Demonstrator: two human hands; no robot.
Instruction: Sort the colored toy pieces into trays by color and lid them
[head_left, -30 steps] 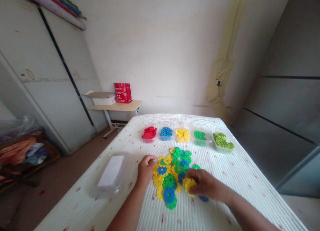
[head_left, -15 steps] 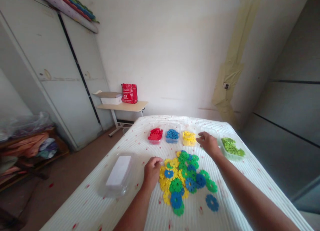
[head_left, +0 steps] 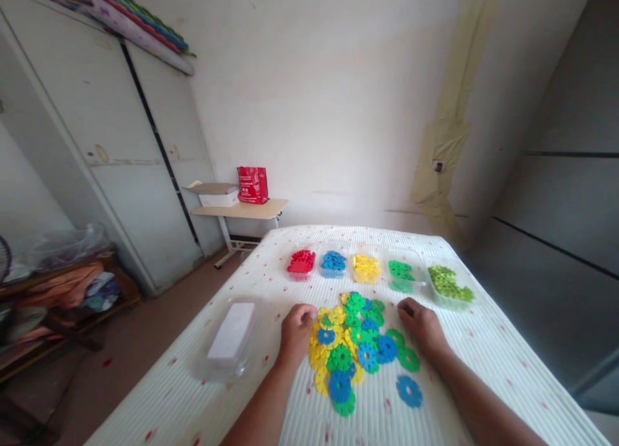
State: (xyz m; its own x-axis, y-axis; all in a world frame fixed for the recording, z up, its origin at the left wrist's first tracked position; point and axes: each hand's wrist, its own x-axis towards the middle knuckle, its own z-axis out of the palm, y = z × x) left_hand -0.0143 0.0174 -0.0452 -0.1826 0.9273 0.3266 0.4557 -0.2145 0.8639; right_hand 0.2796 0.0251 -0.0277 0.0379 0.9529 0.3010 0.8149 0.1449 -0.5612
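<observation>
A pile of flower-shaped plastic discs in yellow, green and blue lies on the cloth between my hands. My left hand rests at the pile's left edge, fingers curled and thumb pressed in; whatever they may hold is hidden. Just right of the pile's upper part, my right hand is closed, its fingertips turned inward, and I cannot make out anything in them. One blue disc lies apart at the front right. Behind the pile stand clear boxes of red pieces, blue pieces, yellow pieces and green pieces.
A box of light-green pieces stands at the right end of the row. To the left lies a clear plastic container with a white block. Beyond the table, a small desk carries a red bag.
My right hand has drawn back from beside the yellow box to the pile's right side, uncovering the box of green pieces. My left hand has stayed nearly in place.
</observation>
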